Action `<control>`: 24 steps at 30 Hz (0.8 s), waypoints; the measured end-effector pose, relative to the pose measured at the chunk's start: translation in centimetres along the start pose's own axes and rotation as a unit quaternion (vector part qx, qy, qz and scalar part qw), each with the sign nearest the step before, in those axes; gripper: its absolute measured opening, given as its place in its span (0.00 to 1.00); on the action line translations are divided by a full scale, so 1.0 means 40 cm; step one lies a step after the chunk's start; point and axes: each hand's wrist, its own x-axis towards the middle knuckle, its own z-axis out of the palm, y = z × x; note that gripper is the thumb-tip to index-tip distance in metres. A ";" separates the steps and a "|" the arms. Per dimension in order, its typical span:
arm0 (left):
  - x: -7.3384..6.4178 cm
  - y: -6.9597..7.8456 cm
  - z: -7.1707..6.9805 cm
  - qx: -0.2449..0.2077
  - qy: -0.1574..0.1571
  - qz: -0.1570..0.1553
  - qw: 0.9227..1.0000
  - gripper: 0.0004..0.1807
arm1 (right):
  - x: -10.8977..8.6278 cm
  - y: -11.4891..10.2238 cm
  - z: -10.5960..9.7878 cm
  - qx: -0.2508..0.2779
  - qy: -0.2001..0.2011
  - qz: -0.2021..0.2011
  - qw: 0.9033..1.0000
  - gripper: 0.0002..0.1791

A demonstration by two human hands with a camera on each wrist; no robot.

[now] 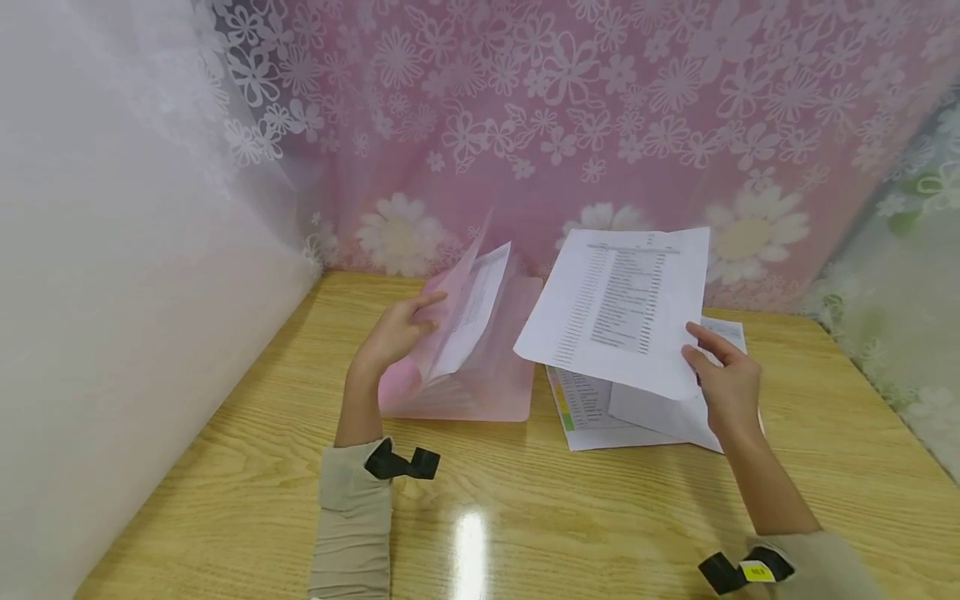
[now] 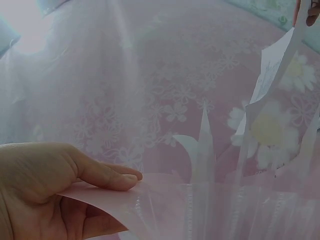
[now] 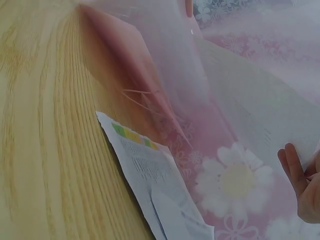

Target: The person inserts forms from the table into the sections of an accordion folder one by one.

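A pink folder (image 1: 517,333) with clear pockets lies partly opened on the table at centre left. My left hand (image 1: 393,333) pinches its raised cover (image 2: 122,197) between thumb and fingers, as the left wrist view shows closely. Inside the folder a printed sheet (image 1: 480,304) stands tilted up among the pockets. To the right, my right hand (image 1: 731,387) grips the right edge of a white sheet (image 1: 570,308) printed with a table, held above a pile of papers (image 1: 588,417). In the right wrist view, the fingers (image 3: 295,172) of that hand show at the right edge.
The wooden table (image 1: 510,508) runs up to a pink flowered curtain (image 1: 555,150) behind the folder and papers. A pale sheet-like wall (image 1: 150,208) borders the left side, and a flowered covering (image 1: 915,317) the right.
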 end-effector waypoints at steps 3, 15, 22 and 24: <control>0.000 0.001 0.000 0.001 0.001 0.000 1.000 0.24 | -0.010 -0.017 0.024 -0.007 -0.006 0.004 1.000 0.22; 0.003 0.000 0.002 0.013 0.003 0.009 1.000 0.24 | -0.010 -0.025 0.085 -0.094 -0.017 -0.030 0.995 0.21; 0.001 0.008 0.002 0.008 -0.004 0.001 1.000 0.24 | -0.025 -0.029 0.100 -0.158 -0.052 -0.052 0.985 0.22; 0.002 0.006 0.003 0.009 -0.004 0.006 1.000 0.24 | -0.031 -0.029 0.104 -0.162 -0.063 -0.056 0.983 0.22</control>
